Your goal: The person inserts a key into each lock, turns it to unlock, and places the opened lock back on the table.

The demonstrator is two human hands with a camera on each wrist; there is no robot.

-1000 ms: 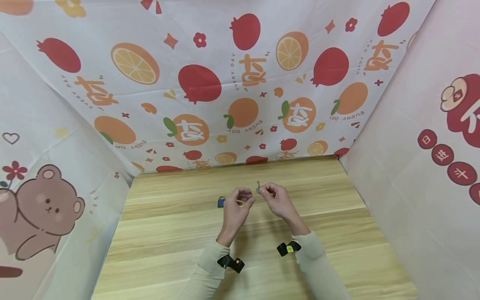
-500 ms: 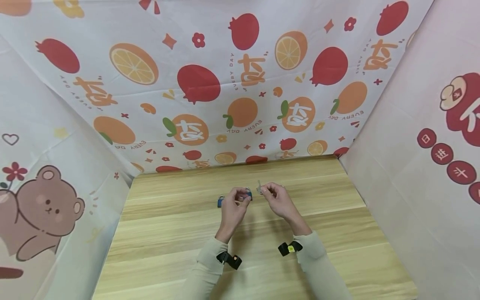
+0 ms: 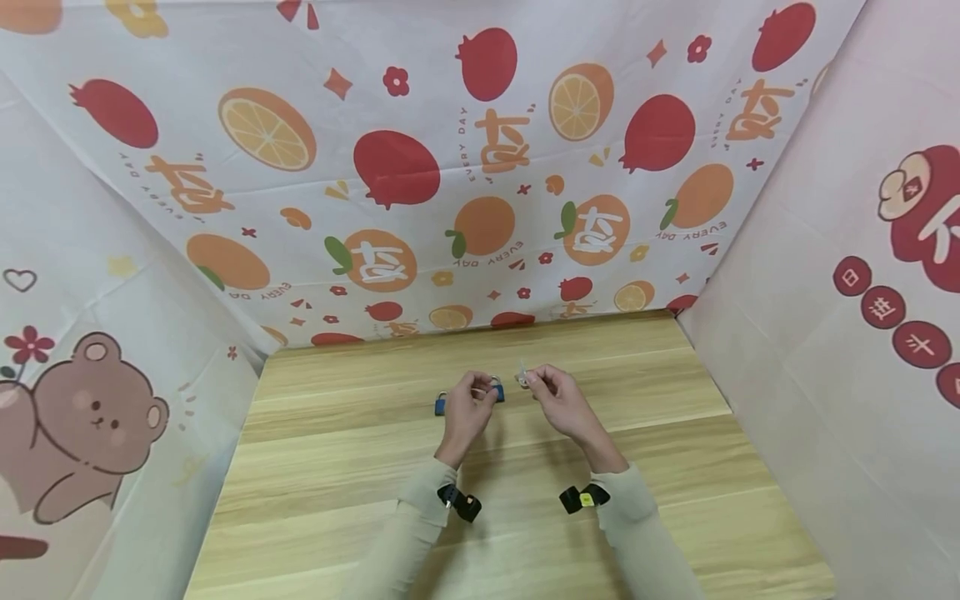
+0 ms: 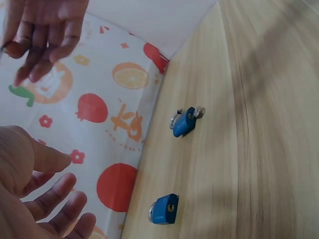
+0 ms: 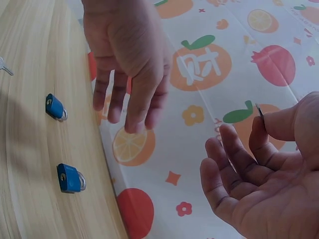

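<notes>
My right hand (image 3: 564, 406) pinches a small silver key (image 3: 522, 377) between thumb and forefinger above the table. In the right wrist view, only a thin edge of that key (image 5: 259, 110) shows. Facing it is my left hand (image 3: 467, 414), fingers loosely bent and holding nothing, as the left wrist view confirms. Two blue padlocks with silver shackles lie beneath on the wood: the left padlock (image 3: 440, 405) and the right padlock (image 3: 498, 392), partly covered by my left fingers in the head view. Keyholes show on both the near padlock (image 5: 69, 178) and the far padlock (image 5: 55, 107).
Another silver key (image 5: 5, 66) lies on the wooden table (image 3: 337, 467), at the left edge of the right wrist view. Printed cloth (image 3: 420, 100) stands behind the table and along both sides. Each wrist wears a black strap.
My left hand has drawn slightly left, uncovering the right padlock. My right hand has shifted slightly right, and the key in it has turned a little.
</notes>
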